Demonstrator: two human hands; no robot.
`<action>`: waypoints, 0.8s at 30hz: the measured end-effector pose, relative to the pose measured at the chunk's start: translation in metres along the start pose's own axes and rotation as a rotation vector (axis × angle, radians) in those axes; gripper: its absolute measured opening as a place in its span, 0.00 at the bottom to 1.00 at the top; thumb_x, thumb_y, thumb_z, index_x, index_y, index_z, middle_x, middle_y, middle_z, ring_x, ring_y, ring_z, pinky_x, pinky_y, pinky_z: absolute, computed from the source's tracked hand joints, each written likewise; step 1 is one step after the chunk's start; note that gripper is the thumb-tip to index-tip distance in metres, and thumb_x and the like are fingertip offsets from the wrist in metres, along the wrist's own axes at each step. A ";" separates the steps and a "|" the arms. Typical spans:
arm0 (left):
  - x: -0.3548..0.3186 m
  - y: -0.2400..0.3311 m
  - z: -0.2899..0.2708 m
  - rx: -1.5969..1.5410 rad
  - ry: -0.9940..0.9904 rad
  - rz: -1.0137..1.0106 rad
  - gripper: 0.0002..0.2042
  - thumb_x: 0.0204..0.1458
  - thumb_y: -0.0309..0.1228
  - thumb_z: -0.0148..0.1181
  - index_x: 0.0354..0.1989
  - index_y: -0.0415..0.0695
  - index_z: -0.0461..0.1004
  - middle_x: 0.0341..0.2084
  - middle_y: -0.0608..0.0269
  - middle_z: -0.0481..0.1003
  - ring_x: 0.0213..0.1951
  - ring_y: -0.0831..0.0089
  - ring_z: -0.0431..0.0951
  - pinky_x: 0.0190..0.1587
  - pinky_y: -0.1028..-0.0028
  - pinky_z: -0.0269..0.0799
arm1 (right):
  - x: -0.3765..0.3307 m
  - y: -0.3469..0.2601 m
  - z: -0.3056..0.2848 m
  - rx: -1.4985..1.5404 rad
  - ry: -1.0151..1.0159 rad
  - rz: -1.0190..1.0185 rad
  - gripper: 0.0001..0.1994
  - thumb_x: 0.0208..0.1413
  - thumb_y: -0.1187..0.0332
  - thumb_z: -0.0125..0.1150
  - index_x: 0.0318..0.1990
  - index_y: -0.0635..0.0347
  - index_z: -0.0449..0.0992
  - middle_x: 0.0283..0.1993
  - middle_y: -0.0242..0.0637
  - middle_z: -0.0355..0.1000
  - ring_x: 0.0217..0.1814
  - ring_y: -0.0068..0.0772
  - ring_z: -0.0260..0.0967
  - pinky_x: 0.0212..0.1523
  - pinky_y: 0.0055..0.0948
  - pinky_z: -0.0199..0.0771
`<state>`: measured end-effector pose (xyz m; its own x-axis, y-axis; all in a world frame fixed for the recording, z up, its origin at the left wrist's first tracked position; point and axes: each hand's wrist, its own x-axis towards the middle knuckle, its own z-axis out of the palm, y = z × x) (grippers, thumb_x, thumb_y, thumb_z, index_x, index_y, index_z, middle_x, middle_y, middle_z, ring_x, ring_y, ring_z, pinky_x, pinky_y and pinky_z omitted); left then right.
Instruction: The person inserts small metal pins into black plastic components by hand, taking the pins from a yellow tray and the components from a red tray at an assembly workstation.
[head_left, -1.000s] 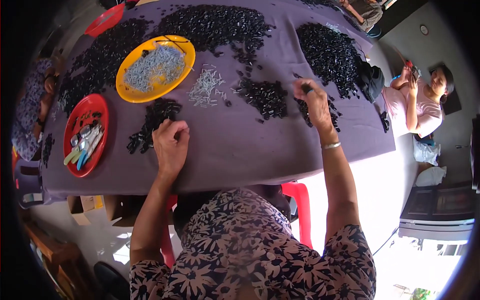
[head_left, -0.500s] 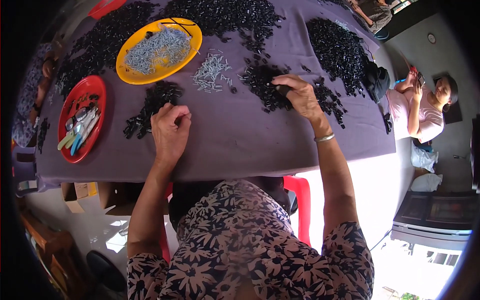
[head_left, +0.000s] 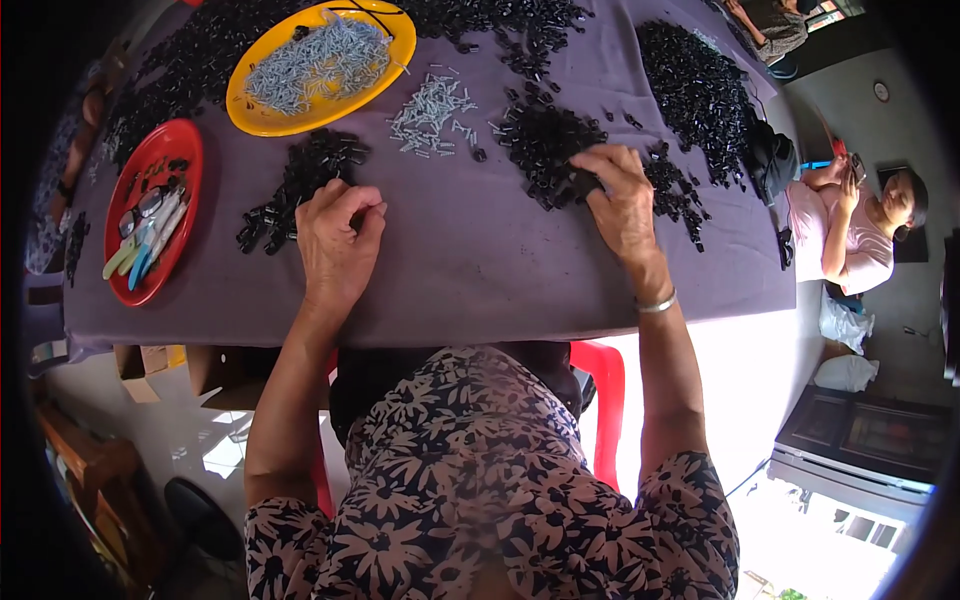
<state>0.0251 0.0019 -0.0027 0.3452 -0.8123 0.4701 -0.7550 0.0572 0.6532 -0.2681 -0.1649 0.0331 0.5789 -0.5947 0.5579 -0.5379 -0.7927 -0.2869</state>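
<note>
My left hand [head_left: 337,245] rests as a loose fist on the purple tablecloth [head_left: 470,260], just below a small pile of black plastic pieces [head_left: 305,180]; whether it holds a piece is hidden. My right hand [head_left: 620,200] lies fingers-down on the near edge of a larger heap of black pieces [head_left: 545,140], its fingertips touching them. A loose scatter of small silvery screws [head_left: 430,105] lies between the two piles.
A yellow plate [head_left: 395,55] with silvery screws sits at the back. A red plate [head_left: 150,165] with tools is at the left. More black heaps [head_left: 695,85] lie far right. A person in pink [head_left: 850,235] sits beyond the table's right edge. A red stool [head_left: 600,385] stands below.
My right hand has drawn back from the far black heap toward the middle pile. The view has shifted closer to the table. My left hand has stayed in place.
</note>
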 end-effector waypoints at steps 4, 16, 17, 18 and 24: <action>0.001 0.003 -0.002 0.039 -0.004 0.008 0.05 0.45 0.24 0.65 0.30 0.47 0.77 0.25 0.69 0.71 0.33 0.66 0.73 0.44 0.65 0.63 | -0.008 -0.032 -0.011 0.204 -0.179 0.094 0.19 0.36 0.85 0.53 0.37 0.60 0.81 0.36 0.36 0.75 0.42 0.43 0.71 0.44 0.35 0.72; -0.014 0.039 0.006 -0.171 -0.058 0.220 0.14 0.42 0.20 0.70 0.39 0.42 0.77 0.30 0.60 0.74 0.34 0.63 0.75 0.38 0.69 0.71 | 0.014 -0.047 -0.003 0.027 -0.433 0.043 0.06 0.38 0.82 0.58 0.26 0.63 0.74 0.24 0.41 0.70 0.25 0.43 0.72 0.28 0.36 0.70; -0.016 0.044 0.004 -0.163 -0.053 0.213 0.14 0.42 0.20 0.70 0.39 0.42 0.77 0.30 0.60 0.74 0.34 0.63 0.75 0.38 0.69 0.71 | 0.014 -0.057 -0.001 0.126 -0.396 0.031 0.07 0.37 0.82 0.58 0.26 0.63 0.73 0.25 0.42 0.71 0.26 0.42 0.73 0.28 0.35 0.71; -0.015 0.052 0.002 -0.304 -0.125 0.111 0.17 0.42 0.21 0.71 0.43 0.42 0.77 0.32 0.61 0.76 0.35 0.66 0.77 0.39 0.71 0.71 | 0.012 -0.067 -0.001 0.218 -0.356 0.027 0.07 0.36 0.83 0.58 0.26 0.64 0.73 0.25 0.43 0.71 0.26 0.42 0.74 0.27 0.33 0.71; -0.019 0.054 0.001 -0.549 -0.296 -0.163 0.24 0.43 0.21 0.72 0.52 0.43 0.74 0.37 0.65 0.79 0.38 0.77 0.78 0.40 0.74 0.72 | -0.004 -0.119 0.038 0.833 -0.358 0.389 0.10 0.42 0.87 0.56 0.33 0.66 0.77 0.29 0.25 0.75 0.33 0.13 0.69 0.33 0.19 0.71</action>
<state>-0.0230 0.0200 0.0233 0.2037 -0.9569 0.2069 -0.2840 0.1445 0.9479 -0.1832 -0.0732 0.0351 0.6786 -0.7302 0.0790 -0.2061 -0.2926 -0.9338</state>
